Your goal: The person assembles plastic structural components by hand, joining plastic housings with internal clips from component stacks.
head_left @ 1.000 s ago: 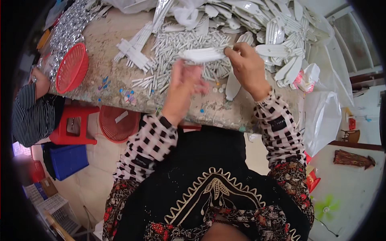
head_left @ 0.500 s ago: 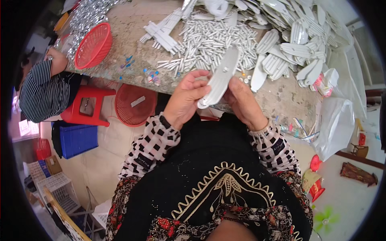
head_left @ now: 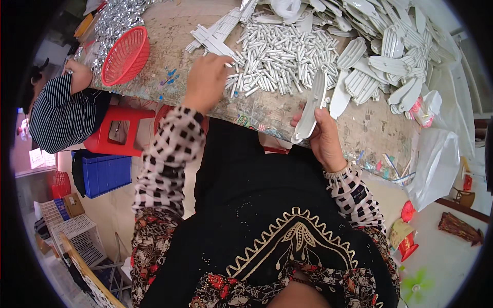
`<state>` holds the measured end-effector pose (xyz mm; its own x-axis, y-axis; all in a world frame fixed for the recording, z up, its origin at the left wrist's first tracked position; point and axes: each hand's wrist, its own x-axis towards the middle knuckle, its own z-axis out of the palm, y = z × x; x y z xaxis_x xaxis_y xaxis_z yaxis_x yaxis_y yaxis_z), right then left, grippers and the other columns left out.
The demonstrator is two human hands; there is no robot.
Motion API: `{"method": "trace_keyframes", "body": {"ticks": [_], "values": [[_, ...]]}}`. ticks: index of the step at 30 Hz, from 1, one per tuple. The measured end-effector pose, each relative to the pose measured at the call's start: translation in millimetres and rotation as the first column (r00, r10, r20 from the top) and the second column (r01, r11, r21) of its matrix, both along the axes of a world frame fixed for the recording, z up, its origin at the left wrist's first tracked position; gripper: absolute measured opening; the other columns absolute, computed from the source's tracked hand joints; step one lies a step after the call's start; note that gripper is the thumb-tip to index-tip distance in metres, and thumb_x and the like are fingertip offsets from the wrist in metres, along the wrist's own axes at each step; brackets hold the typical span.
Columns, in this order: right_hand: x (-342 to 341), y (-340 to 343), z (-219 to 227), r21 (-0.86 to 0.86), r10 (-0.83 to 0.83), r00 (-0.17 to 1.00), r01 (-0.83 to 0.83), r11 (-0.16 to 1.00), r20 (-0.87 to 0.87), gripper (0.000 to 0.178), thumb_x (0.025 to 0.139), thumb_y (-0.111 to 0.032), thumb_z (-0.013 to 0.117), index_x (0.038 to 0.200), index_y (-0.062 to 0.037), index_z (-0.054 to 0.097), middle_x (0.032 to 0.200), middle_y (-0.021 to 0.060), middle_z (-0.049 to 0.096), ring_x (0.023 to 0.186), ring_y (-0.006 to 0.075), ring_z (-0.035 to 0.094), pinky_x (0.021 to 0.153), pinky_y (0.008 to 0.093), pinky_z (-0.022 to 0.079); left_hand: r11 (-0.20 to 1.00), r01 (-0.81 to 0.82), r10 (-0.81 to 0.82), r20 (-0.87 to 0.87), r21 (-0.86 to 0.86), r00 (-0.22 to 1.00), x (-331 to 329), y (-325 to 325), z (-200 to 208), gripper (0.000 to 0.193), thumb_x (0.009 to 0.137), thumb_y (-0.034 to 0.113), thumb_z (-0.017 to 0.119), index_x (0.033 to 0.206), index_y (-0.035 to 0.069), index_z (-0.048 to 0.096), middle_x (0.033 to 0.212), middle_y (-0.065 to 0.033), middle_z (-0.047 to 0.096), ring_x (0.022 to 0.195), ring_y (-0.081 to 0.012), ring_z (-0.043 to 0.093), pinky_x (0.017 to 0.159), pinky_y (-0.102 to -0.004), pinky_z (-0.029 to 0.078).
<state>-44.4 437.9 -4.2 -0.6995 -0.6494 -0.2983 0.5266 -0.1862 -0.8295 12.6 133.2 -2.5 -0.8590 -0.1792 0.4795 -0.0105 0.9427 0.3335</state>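
Observation:
My right hand (head_left: 327, 141) is closed around a long white plastic piece (head_left: 312, 110), narrow, rounded at the ends and ribbed, held tilted above the table's front edge. The thumb lies along its right side. My left hand (head_left: 206, 79) is over the table, back of the hand up, at the left edge of a heap of small silvery-white tubes (head_left: 287, 54). Its fingertips are mostly hidden, so whether it grips anything does not show. Just beyond it lie flat white strips (head_left: 210, 40), some crossing each other.
A large pile of white plastic pieces (head_left: 393, 64) covers the right back of the worn table (head_left: 169, 54). Toward the left stand a red basket (head_left: 126, 56) and shiny silver material (head_left: 115, 20). Another person in a striped shirt (head_left: 59, 115) sits beside a red stool (head_left: 115, 131).
My left hand has let go of the white plastic piece and moved left and away to the tubes and strips. My right hand keeps the piece, now slightly further right and more upright.

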Motion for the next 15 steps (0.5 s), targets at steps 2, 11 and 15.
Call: {"method": "trace_keyframes", "body": {"ticks": [2,11,15], "values": [[0.4,-0.9,-3.5,-0.024,-0.028,0.999,0.028,0.999,-0.017,0.041,0.094,-0.031,0.055,0.119,0.0009,0.05,0.097,0.0106,0.063,0.09,0.019,0.063,0.083,0.0304,0.05,0.996,-0.067,0.071,0.078,-0.064,0.994,-13.3,-32.0,-8.1,0.028,0.086,0.027,0.064,0.1,0.003,0.063,0.101,-0.0159,0.065,0.089,-0.0385,0.061,0.081,-0.0438,0.047],[-1.1,-0.8,-6.5,-0.011,-0.039,0.998,0.039,0.999,-0.055,0.04,0.094,-0.029,0.055,0.12,0.0019,0.049,0.096,0.01,0.063,0.09,0.0184,0.063,0.082,0.03,0.05,0.758,-0.643,0.623,0.171,0.109,0.763,-72.5,-42.9,-6.3,0.091,0.073,0.056,0.071,0.131,-0.004,0.036,0.112,-0.0259,0.061,0.103,-0.0392,0.06,0.09,-0.041,0.047],[-0.7,-1.0,-10.3,-0.014,-0.001,0.994,-0.001,1.0,-0.113,0.039,0.094,-0.027,0.056,0.12,0.0016,0.05,0.098,0.0095,0.063,0.092,0.0172,0.062,0.083,0.0291,0.05,0.705,-0.638,0.533,0.362,0.31,0.765,-83.2,-63.5,-5.1,0.094,0.07,0.045,0.075,0.137,-0.004,0.031,0.122,-0.0271,0.054,0.113,-0.0368,0.056,0.092,-0.0431,0.045]]}}
